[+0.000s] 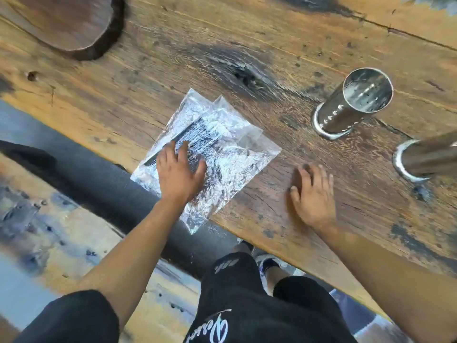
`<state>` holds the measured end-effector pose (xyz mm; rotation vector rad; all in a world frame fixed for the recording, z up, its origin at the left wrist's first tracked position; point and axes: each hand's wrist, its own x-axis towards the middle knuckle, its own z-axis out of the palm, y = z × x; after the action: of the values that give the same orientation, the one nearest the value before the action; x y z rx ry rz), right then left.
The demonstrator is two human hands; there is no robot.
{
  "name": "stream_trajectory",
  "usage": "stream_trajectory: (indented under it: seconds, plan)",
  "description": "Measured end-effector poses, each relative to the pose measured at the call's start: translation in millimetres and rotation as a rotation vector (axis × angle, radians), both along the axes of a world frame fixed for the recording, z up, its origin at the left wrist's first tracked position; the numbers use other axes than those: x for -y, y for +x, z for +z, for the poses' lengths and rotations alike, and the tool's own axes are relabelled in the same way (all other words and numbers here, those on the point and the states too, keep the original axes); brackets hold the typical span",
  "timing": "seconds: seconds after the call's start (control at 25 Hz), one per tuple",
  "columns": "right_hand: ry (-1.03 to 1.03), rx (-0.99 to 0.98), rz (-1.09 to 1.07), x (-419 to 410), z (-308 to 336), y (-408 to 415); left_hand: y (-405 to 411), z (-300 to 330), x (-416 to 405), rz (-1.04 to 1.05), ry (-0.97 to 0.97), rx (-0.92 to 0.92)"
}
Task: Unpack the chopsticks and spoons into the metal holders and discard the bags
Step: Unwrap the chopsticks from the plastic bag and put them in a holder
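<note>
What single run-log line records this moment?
left hand: on bags | right hand: flat on table | holders: upright, nearer one empty | stage: bags unopened
</note>
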<state>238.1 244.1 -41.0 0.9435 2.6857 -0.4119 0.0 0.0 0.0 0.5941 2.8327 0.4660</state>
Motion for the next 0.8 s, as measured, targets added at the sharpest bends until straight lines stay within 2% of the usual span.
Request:
stream_trajectory:
  seconds: [0.08,0.2,0.52,0.8]
  plan:
    - [0.053,0.022,-0.029,-8,-15,-1,-7,-17,-3,-0.051,-0.192,-0.026]
    - [0.068,0.015,-0.043,-13,-32,5,-6,-40,-4,-0.114,-0.271,-0.018]
    - [0.083,-0.102,-0.126,-15,-39,19,38,-53,-12,-0.187,-0.246,-0.011]
    - [0.114,-0.155,-0.388,-32,-35,88,94,-56,-50,-0.534,-0.301,-0.091]
